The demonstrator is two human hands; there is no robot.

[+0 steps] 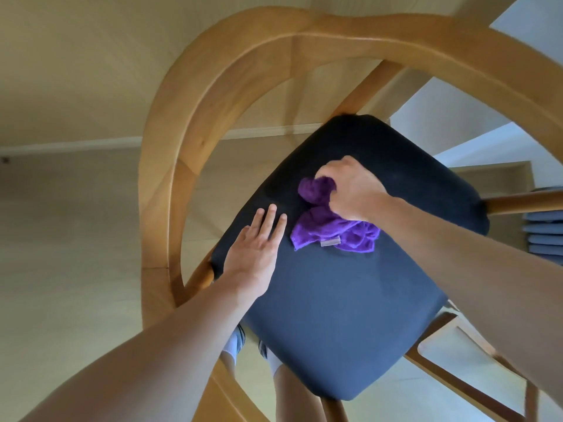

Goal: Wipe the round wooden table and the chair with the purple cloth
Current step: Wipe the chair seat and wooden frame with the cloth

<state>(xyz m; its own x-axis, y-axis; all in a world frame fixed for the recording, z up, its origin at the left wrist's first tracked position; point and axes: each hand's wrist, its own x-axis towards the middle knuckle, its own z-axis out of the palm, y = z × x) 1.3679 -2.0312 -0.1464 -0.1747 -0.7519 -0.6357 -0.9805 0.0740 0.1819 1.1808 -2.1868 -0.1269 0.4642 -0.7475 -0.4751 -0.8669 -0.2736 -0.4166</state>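
Right, I'm looking straight down on the chair from the head cam. Its dark seat fills the middle of the view, and the curved wooden back rail arcs over the top and left.

The right hand is on the far half of the seat, grip curled tight around a bunched part of the cloth. The rest of the cloth spills out under the wrist and lies crumpled on the seat, with a small grey tag showing at its near edge.

The left hand lies flat on the seat near its left edge, just beside the cloth but not touching it. Its grip is spread, fingers straight and close together, pinching nothing.

Both forearms come in from the bottom corners. The person's legs and white socks show below the near left edge of the seat.

A stack of blue cushions sits at the right edge. A second wooden frame is at lower right, on pale floor.

I can't see the bench here.
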